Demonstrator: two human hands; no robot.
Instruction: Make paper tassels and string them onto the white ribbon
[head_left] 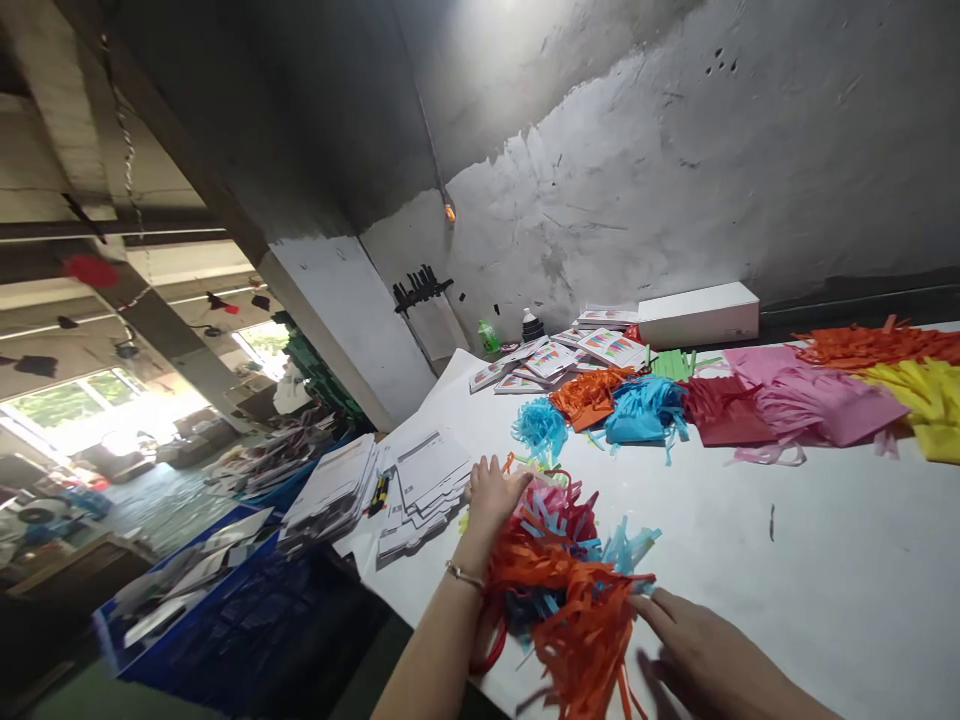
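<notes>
A mixed pile of fringed paper strips [570, 570], orange, red, pink and blue, lies at the front edge of the white table. My left hand [496, 492] rests at the pile's far left side, fingers spread, a bracelet on the wrist. At the pile's right side my right hand [679, 635] has its thumb and fingers closed on the end of some strips. Behind the pile is a row of fringed bundles: light blue [540, 428], orange [590, 397], blue [646, 410], dark red [724, 410], pink [825, 400] and yellow [926, 400].
Stacks of white printed sheets [431, 475] lie on the table [825, 580] at left. Printed packets [551, 358] and a long white box [697, 315] stand by the wall. Blue bins [217, 610] full of paper are below the table's left edge.
</notes>
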